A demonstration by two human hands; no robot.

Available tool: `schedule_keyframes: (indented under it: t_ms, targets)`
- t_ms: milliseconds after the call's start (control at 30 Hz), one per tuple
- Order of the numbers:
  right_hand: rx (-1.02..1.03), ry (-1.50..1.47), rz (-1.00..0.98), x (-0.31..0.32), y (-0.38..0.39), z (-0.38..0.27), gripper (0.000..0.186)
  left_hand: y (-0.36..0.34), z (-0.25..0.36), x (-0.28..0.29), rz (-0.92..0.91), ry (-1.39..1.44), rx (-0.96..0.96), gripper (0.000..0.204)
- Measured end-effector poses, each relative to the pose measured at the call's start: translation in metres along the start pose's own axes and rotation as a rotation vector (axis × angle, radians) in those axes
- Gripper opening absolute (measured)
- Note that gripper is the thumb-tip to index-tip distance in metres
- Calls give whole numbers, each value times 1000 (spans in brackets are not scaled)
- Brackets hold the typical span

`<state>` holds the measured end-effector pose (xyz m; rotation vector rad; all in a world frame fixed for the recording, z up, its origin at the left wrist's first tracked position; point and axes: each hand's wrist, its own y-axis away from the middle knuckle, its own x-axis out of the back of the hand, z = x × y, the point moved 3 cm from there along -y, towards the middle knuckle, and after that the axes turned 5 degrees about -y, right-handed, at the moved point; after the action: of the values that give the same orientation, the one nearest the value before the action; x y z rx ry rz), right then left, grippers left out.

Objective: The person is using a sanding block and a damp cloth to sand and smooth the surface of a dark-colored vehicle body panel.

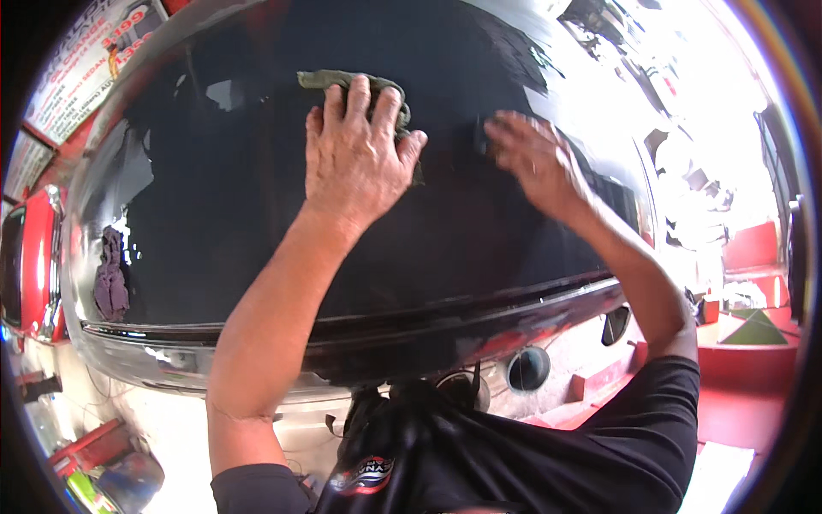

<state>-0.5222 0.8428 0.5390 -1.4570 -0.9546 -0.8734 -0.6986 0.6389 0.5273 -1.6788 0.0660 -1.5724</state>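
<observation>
A glossy black car body panel (257, 223) spreads out in front of me, curved and full of reflections. My left hand (353, 154) lies on it near the middle, fingers bent over a folded olive-green cloth (329, 79) that it presses to the paint. Part of this cloth is hidden beneath the palm. To the right, my right hand (535, 158) is over the same panel, its fingers reaching left and smeared by motion. A small dark patch shows at those fingertips; whether it is a held pad or a reflection is unclear.
A crumpled purple cloth (111, 278) rests on the panel's left end. Beyond that side stands a red car (38, 261). A printed sign board (86, 64) is at the upper left. Round openings (528, 368) show below the panel's near edge, beside red structures (745, 377) at right.
</observation>
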Motion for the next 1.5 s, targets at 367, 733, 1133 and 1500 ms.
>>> schedule_keyframes:
  t_ms: [367, 733, 1133, 1500]
  targets:
    - [-242, 78, 180, -85, -250, 288, 38, -3, 11, 6, -68, 197, -4, 59]
    - [187, -155, -179, -8, -36, -9, 42, -3, -4, 0, -18, 26, -3, 48]
    - [-275, 128, 84, -94, -274, 225, 39, -7, 7, 8, -4, 168, -49, 45]
    - [232, -132, -197, 4, 6, -40, 49, -3, -3, -3, -1, 56, -5, 46]
